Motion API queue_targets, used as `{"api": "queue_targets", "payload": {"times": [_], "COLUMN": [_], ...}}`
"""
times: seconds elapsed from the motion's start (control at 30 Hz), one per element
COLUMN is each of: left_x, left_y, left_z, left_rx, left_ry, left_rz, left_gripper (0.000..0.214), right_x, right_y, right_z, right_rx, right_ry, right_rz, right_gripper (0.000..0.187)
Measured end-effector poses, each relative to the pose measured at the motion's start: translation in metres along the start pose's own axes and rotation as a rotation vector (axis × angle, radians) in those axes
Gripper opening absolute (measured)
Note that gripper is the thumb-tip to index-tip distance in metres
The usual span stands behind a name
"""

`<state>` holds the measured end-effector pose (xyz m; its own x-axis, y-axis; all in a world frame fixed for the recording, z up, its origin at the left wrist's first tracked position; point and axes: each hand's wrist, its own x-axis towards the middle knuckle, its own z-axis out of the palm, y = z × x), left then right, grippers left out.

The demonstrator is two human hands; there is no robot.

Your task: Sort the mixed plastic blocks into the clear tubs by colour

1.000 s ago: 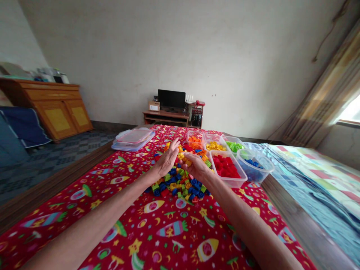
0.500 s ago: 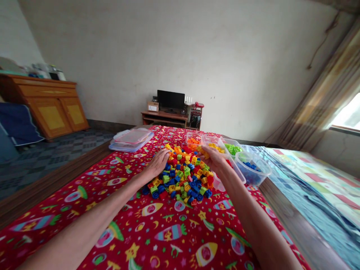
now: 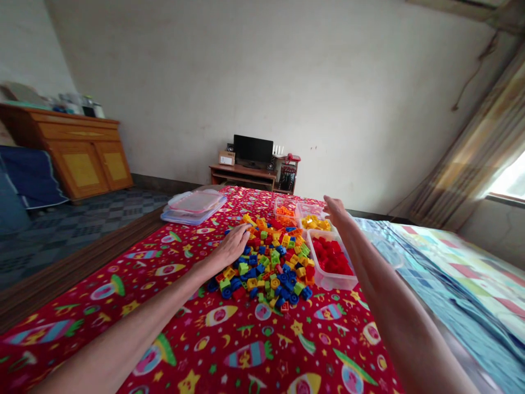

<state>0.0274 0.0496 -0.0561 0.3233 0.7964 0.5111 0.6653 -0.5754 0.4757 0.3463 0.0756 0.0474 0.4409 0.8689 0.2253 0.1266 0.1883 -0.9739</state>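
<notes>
Sweep your left hand carelessly and the loose bricks beside its fingers could scatter.
They lie to its right; whether either hand grips one, I cannot tell. Since the earlier frame, your right hand has reached farther, just right of the yellow bricks, its arm hiding the green bricks.

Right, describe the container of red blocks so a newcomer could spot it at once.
On the red rocket-patterned cloth, find the mixed block heap. Just to its right stands a clear plastic container. It holds red pieces, whereas its neighbours beyond hold yellow pieces or orange pieces.
</notes>
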Motion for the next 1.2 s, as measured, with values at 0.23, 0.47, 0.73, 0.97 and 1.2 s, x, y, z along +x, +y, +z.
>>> {"api": "queue_targets", "payload": {"times": [0.23, 0.47, 0.73, 0.97, 1.2], "left_x": [-0.004, -0.005, 0.000, 0.001, 0.002], "left_y": [0.003, 0.001, 0.008, 0.007, 0.000], "left_z": [0.001, 0.003, -0.002, -0.005, -0.002], "left_rx": [-0.010, 0.044, 0.027, 0.063, 0.170], "left_ry": [-0.075, -0.097, -0.043, 0.004, 0.023], "left_rz": [-0.007, 0.067, 0.086, 0.101, 0.346], "left_gripper": [0.047, 0.048, 0.044, 0.034, 0.025], "right_x": [-0.069, -0.115, -0.131, -0.133, -0.140], "right_y": [-0.020, 0.008, 0.050, 0.051, 0.038], "right_z": [0.011, 0.047, 0.065, 0.066, 0.060], "right_rx": [0.219, -0.275, -0.914, -0.990, -0.969], "right_ry": [-0.179, -0.413, -0.472, -0.479, -0.395], "right_rz": [0.062, -0.247, -0.678, -0.699, -0.628], "right_gripper": [0.005, 0.013, 0.045, 0.037, 0.026]}}
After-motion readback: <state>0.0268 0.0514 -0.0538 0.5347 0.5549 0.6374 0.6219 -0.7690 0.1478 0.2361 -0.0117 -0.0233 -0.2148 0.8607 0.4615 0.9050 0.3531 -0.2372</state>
